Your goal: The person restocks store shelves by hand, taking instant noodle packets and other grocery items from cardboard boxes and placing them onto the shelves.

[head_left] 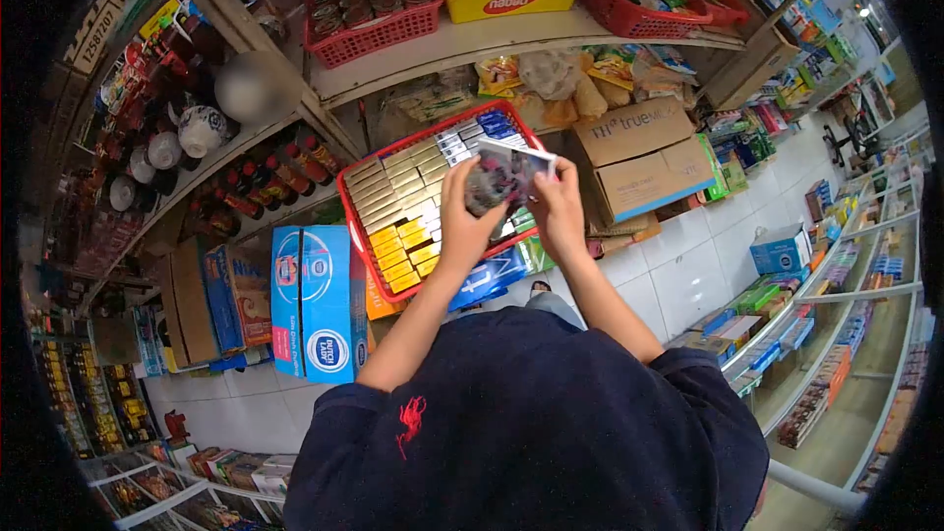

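Note:
My left hand (474, 205) and my right hand (560, 202) grip a flat thing with a white edge (516, 147) from its two sides. Its face is dark with pink patches and blurred, so its kind cannot be made out. Both hands are closed, fingers bent around it. Beneath them, a red plastic basket (360, 234) holds rows of small boxes: gold packs (405, 179), yellow packs (395, 258), and white and blue packs (482, 128). Part of the basket's right side is hidden by the hands and the held thing.
A blue Dutch Lady carton (313, 310) stands left of the basket, and a brown TH true milk carton (649, 157) to the right. Above is a shelf (511, 49) with red baskets and a yellow nabati bin (511, 2). Sauce bottles (285, 177) line the left shelf.

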A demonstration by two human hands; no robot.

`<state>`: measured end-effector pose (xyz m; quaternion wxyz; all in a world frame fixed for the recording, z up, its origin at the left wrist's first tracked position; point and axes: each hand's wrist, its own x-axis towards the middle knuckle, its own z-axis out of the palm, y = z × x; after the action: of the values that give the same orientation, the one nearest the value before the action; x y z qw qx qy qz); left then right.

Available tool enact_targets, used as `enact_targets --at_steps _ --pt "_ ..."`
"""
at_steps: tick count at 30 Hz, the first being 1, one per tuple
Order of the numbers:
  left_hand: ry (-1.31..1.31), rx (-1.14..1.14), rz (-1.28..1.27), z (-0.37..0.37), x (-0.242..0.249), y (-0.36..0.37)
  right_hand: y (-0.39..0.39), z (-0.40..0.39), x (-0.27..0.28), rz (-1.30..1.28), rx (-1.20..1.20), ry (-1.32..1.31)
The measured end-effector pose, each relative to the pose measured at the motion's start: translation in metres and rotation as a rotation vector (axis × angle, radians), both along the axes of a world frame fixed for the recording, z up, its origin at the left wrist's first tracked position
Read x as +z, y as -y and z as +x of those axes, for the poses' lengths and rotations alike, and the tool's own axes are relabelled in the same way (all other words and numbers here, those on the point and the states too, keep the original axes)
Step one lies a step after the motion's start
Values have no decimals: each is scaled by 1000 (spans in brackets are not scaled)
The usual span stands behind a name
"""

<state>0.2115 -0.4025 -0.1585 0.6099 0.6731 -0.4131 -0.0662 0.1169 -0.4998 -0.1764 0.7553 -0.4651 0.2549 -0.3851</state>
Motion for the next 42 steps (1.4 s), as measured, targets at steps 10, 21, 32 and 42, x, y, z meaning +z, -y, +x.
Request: enact_targets --at_steps 10,21,32,42 --pt "78 -11 -13 -21 15 69 18 -48 29 -60 23 139" --pt "63 -270 -38 -56 26 80 44 -57 23 150 -2 227" --pt "251 -299 -31 -82 62 112 73 -78 46 194 8 240" --pt "152 -124 -42 -64 41 95 56 -72 39 84 98 196"
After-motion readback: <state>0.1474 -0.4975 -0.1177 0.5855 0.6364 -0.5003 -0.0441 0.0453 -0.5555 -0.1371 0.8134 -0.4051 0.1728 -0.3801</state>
